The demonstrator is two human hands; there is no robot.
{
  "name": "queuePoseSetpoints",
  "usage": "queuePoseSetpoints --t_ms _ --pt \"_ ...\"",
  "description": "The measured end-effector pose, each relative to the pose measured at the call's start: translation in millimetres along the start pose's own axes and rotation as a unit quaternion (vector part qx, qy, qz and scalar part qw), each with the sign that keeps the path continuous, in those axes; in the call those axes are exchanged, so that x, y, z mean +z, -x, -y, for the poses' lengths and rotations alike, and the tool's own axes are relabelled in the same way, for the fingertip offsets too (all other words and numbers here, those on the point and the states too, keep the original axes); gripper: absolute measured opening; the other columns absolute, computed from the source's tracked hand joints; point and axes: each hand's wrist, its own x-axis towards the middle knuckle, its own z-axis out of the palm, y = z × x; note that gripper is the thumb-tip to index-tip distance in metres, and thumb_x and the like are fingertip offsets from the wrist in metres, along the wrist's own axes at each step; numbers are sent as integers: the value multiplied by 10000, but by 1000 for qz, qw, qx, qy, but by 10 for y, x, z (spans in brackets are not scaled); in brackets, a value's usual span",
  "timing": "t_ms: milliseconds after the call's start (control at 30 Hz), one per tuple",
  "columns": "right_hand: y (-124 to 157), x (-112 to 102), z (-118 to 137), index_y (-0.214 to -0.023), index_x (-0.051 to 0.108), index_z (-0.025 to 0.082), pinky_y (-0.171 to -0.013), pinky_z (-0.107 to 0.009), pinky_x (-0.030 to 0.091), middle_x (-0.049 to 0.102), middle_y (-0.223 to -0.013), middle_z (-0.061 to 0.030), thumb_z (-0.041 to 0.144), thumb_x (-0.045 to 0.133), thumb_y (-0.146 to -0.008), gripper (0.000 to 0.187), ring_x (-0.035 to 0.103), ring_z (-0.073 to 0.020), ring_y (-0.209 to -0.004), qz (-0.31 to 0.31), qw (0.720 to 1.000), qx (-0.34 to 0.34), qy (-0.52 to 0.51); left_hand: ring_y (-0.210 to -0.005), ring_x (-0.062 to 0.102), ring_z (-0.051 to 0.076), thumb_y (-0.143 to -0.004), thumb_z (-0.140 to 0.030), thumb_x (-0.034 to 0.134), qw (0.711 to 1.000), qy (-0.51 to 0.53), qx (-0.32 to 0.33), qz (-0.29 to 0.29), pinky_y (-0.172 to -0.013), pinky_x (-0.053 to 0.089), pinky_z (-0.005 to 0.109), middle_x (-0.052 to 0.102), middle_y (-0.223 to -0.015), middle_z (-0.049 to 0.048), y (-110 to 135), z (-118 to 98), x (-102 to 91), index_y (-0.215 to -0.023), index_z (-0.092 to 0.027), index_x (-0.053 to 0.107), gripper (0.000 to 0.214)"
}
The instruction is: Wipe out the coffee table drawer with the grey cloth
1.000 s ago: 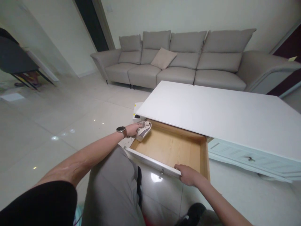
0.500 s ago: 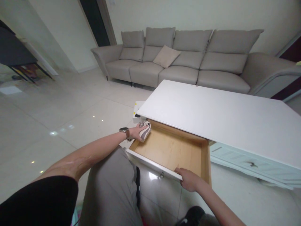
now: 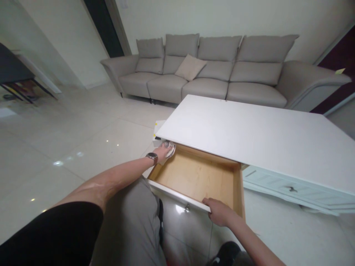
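Observation:
A wooden drawer with a white front stands pulled out of the white coffee table. My left hand, a watch on its wrist, is closed on a striped cloth at the drawer's left side wall, near the back corner under the tabletop edge. Part of the cloth hides behind my fingers. My right hand grips the top edge of the drawer front near its right end, fingers over the inner side. A small metal knob sits on the drawer front, left of that hand.
Another drawer with a handle is closed at the right. A white box stands on the floor beyond the table's left corner. Behind the table is a grey sofa with a beige cushion. My legs are close before the drawer.
My left hand has slid the cloth back along the drawer's left side towards the tabletop. My right hand keeps its hold on the drawer front. The view has shifted slightly.

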Motion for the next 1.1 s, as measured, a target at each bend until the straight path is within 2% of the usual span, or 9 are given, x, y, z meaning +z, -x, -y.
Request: queuePoseSetpoints --t_ms 133,267,367,433,533,667,767,900,1100 --pt "-6 4 2 -1192 667 200 -841 -299 393 692 -1189 -110 66 547 -737 489 632 -258 -1093 -1 1000 -1 2 -1152 576 347 -873 -280 650 1000 -13 -6 -22 -944 489 469 501 -1369 214 -108 -78 -97 -1492 -228 447 653" --pt "-26 28 -34 -1188 670 207 -863 -297 392 695 -1174 -97 65 555 -729 495 625 -243 -1083 0 1000 -6 -5 -1183 578 358 -816 -366 723 999 -25 -27 -12 -976 481 467 520 -1388 204 -243 -85 -88 -1467 -254 489 701" --pt "-41 52 -70 -1153 678 216 -873 -289 389 698 -1150 -79 73 575 -719 469 623 -227 -1057 -6 1000 -14 -18 -1260 546 403 -717 -582 777 998 -4 -57 40 -1031 456 487 505 -1467 198 -353 -57 -68 -1514 -281 464 907" --pt "-48 68 -92 -1148 679 218 -875 -287 386 697 -1141 -76 80 581 -722 458 621 -223 -1051 -9 1000 -17 -21 -1326 502 427 -763 -687 679 993 26 -80 87 -1063 434 510 498 -1512 181 -409 -36 -74 -1540 -287 450 903" --pt "-55 84 -114 -1169 671 222 -873 -287 383 696 -1137 -76 95 585 -729 466 621 -222 -1047 -10 1000 -14 -14 -1421 415 381 -933 -558 514 992 51 -50 103 -1111 401 472 559 -1485 124 -435 -2 -101 -1530 -277 481 661" --pt "-65 83 -119 -1168 671 220 -867 -285 384 696 -1139 -78 98 583 -720 473 625 -222 -1043 -11 1000 -15 -6 -1301 532 314 -879 -338 652 994 48 -41 91 -1076 435 408 554 -1474 141 -374 47 -113 -1530 -262 480 678" --pt "-69 72 -108 -1164 676 220 -867 -285 387 702 -1132 -77 97 581 -710 479 626 -222 -1042 -12 1000 -22 -10 -1207 606 311 -825 -316 722 995 47 -43 79 -1050 465 422 558 -1458 170 -300 91 -97 -1514 -258 504 725" --pt "-68 49 -89 -1126 689 218 -860 -286 391 710 -1123 -77 101 584 -705 450 633 -223 -1033 -7 1000 -19 -15 -1229 617 320 -799 -302 730 995 48 -3 83 -1040 490 410 621 -1415 133 -174 163 -67 -1505 -289 522 736" --pt "-74 16 -66 -1180 688 210 -878 -303 406 713 -1170 -101 120 579 -716 485 642 -239 -1061 0 1000 -10 -2 -1159 659 288 -758 -329 756 995 31 11 98 -993 521 381 685 -1321 86 78 215 -62 -1451 -306 557 721"
